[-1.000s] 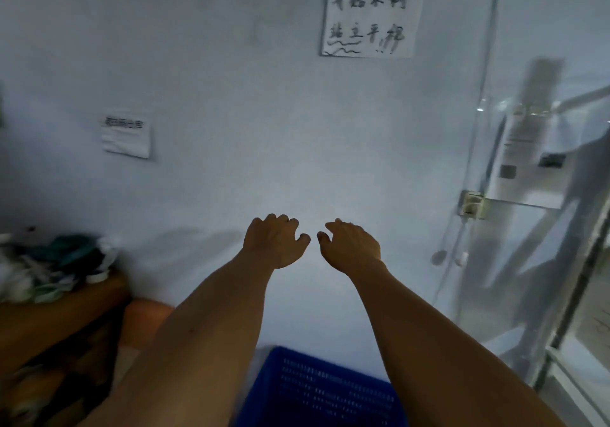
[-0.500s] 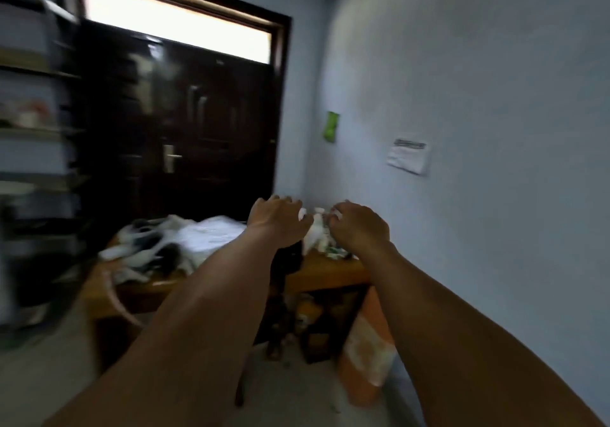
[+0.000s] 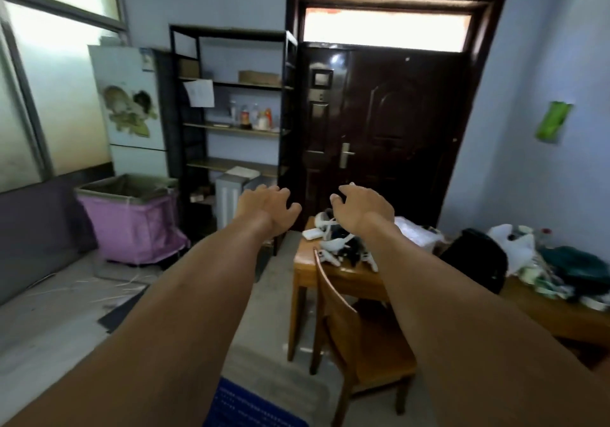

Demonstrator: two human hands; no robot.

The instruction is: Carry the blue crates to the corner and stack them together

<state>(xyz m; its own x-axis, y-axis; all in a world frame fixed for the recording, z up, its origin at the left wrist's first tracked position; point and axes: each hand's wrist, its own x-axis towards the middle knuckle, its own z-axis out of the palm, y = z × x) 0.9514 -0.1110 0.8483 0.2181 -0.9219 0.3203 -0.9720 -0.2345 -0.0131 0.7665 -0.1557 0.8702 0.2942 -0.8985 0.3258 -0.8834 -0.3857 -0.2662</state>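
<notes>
Crate corner only: one blue crate (image 3: 251, 407) shows at the bottom edge, on the floor, low between the forearms and well below both hands. Left hand (image 3: 264, 208) and right hand (image 3: 361, 210) reach out level, empty, fingers (image 3: 280, 192) spread and slightly curled. Crate sits nearer the left forearm; its long axis can't be told. Count: one crate, two hands, one desk (image 3: 333, 276), one chair (image 3: 359, 337).

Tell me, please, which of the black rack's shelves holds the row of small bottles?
The second shelf from the top of the black rack: the bottles stand there; the shelf above carries a flat cardboard box.
</notes>
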